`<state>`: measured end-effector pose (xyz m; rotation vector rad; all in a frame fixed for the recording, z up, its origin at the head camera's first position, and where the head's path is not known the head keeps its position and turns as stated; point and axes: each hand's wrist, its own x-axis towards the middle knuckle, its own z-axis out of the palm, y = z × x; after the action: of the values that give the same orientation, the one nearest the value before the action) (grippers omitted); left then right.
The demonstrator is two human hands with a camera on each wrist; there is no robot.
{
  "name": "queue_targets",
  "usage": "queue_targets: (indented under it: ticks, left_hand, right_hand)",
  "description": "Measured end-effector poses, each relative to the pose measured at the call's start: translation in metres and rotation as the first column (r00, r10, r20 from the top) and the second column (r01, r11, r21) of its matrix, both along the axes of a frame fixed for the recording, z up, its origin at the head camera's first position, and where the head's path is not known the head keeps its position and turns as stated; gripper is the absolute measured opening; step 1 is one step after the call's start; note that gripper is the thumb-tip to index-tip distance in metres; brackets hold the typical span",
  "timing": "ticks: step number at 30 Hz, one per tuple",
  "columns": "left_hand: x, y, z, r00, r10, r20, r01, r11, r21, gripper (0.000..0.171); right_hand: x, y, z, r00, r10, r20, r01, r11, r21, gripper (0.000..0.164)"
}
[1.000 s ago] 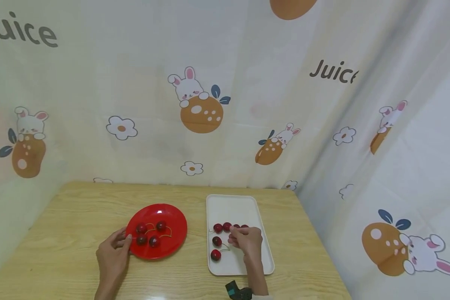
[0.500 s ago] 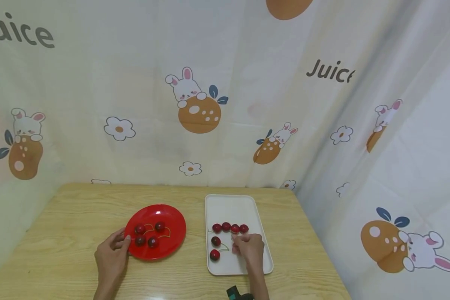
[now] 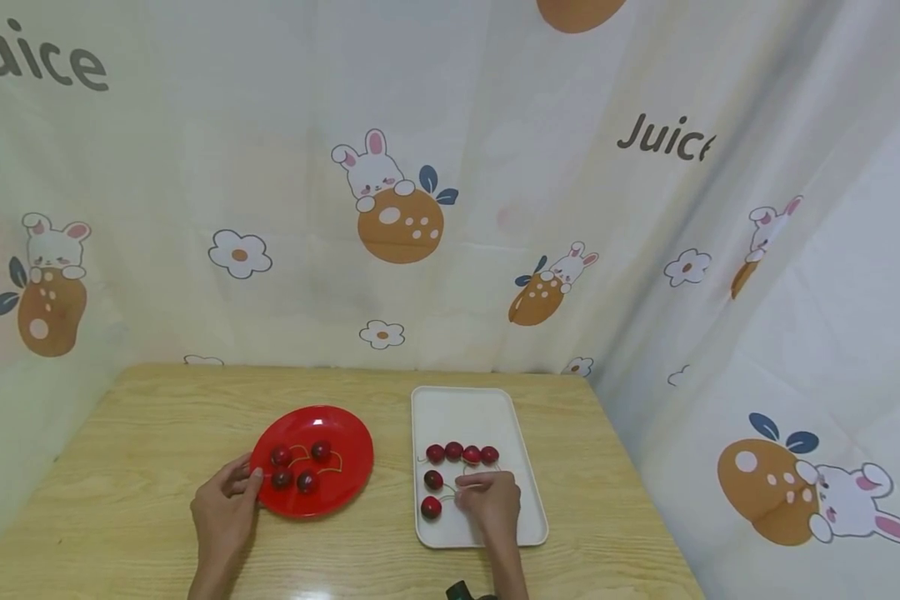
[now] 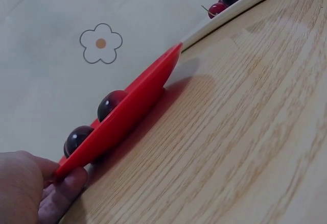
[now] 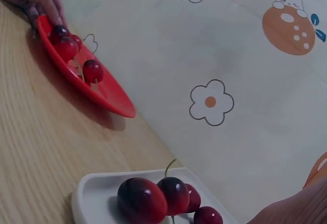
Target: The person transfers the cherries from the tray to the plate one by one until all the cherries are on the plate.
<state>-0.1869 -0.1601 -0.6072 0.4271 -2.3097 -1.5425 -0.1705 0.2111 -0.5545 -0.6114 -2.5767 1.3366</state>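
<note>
My left hand (image 3: 225, 510) grips the left rim of a round red plate (image 3: 352, 492), thumb on top and fingers underneath, as the left wrist view shows. Several dark red cherries (image 3: 320, 451) with stems lie on that plate. To its right, a white rectangular tray (image 3: 457, 417) bears a row of several cherries (image 3: 453, 450) across its middle. Below the row's left end sit two more, an upper cherry (image 3: 433, 480) and a lower cherry (image 3: 431, 507). Over the tray, my right hand (image 3: 493, 500) has its fingertips slightly apart beside these two cherries' stems; the right wrist view hides the fingertips.
Plate and tray stand apart on a light wooden table (image 3: 390, 567). A printed curtain (image 3: 292, 167) hangs along the back and both sides. Part of a dark device (image 3: 461, 591) shows by the right wrist at the bottom edge.
My right hand has drawn back from the cherry row, then moved left to the stems of the two lower cherries. The left hand and the plate keep their place.
</note>
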Motion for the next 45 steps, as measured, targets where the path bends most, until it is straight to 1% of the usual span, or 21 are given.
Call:
queue_targets:
  ticks: [3, 6, 12, 18, 23, 29, 33, 37, 40, 43, 45]
  left_hand:
    - [0.000, 0.000, 0.001, 1.000, 0.003, 0.009, -0.003, 1.000, -0.006, 0.036]
    - [0.000, 0.000, 0.001, 1.000, 0.008, 0.020, -0.008, 1.000, -0.012, 0.036]
    - [0.000, 0.000, 0.002, 1.000, 0.001, 0.014, -0.001, 1.000, -0.006, 0.036]
    - [0.000, -0.001, 0.001, 1.000, -0.002, -0.001, 0.002, 1.000, -0.005, 0.035]
    - [-0.001, -0.001, -0.001, 1.000, -0.004, -0.011, 0.004, 1.000, -0.006, 0.035]
    - [-0.002, -0.001, -0.001, 1.000, -0.008, -0.008, 0.008, 1.000, -0.004, 0.035]
    - [-0.003, -0.001, -0.001, 1.000, -0.015, 0.003, 0.015, 1.000, -0.007, 0.036]
    - [-0.002, -0.001, -0.001, 1.000, -0.012, 0.007, 0.012, 1.000, -0.013, 0.035]
    - [-0.002, 0.000, -0.003, 1.000, -0.014, 0.008, 0.014, 1.000, -0.013, 0.036]
    - [-0.002, 0.000, -0.004, 1.000, -0.016, 0.012, 0.016, 1.000, -0.012, 0.037]
    - [-0.002, 0.000, -0.005, 1.000, -0.018, 0.015, 0.018, 1.000, -0.011, 0.037]
  right_hand:
    - [0.000, -0.005, -0.002, 1.000, 0.016, -0.021, -0.015, 0.999, 0.039, 0.024]
    - [0.001, -0.010, -0.002, 1.000, 0.014, -0.027, -0.012, 0.998, 0.066, 0.024]
    - [0.002, -0.016, -0.003, 1.000, -0.013, -0.007, 0.014, 0.993, 0.116, 0.017]
    - [0.002, -0.015, -0.004, 1.000, -0.012, 0.011, 0.011, 0.993, 0.118, 0.016]
    - [0.002, -0.012, -0.002, 1.000, 0.018, -0.007, -0.017, 0.995, 0.098, 0.016]
    - [0.001, -0.002, -0.002, 0.994, 0.098, -0.042, -0.096, 0.994, 0.060, 0.012]
    - [-0.002, 0.003, -0.007, 0.991, 0.120, -0.064, -0.118, 0.993, 0.030, 0.009]
    - [-0.002, 0.007, -0.012, 0.987, 0.135, -0.086, -0.142, 0.986, -0.083, 0.007]
    - [-0.003, 0.010, -0.014, 0.982, 0.154, -0.110, -0.171, 0.971, -0.169, 0.006]
    - [-0.005, 0.012, -0.016, 0.978, 0.173, -0.120, -0.195, 0.958, -0.212, 0.006]
    - [-0.007, 0.013, -0.017, 0.980, 0.166, -0.113, -0.190, 0.950, -0.250, 0.008]
